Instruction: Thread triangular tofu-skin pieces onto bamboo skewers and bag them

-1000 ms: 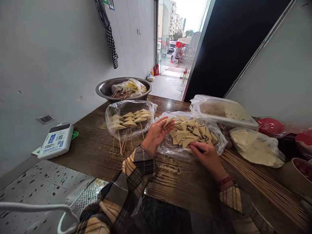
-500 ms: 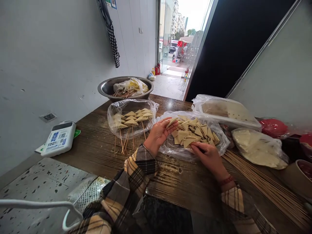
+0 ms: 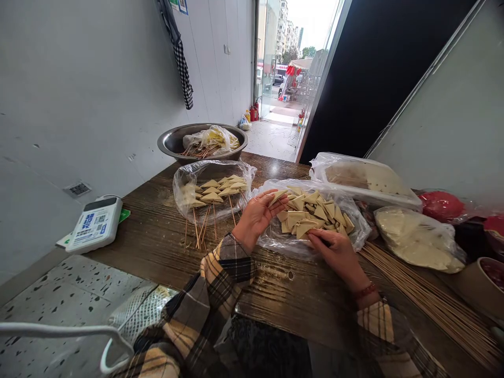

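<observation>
Left hand point(image 3: 258, 215) pinching tofu triangle point(image 3: 277, 196); right hand point(image 3: 335, 251) curled at tofu pile point(image 3: 315, 215), grip unclear; risk: thin triangle may tear or slip under loose pinch

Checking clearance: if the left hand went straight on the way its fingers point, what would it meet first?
Likely the heap of tofu triangles on the plastic bag, just beyond the left hand, which pinches a single triangle; depth is hard to judge.

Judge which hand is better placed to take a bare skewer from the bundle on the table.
Right, probably. The right hand lies nearest the skewer bundle, while the left hand pinches a tofu triangle on the far side of the tofu pile.
</observation>
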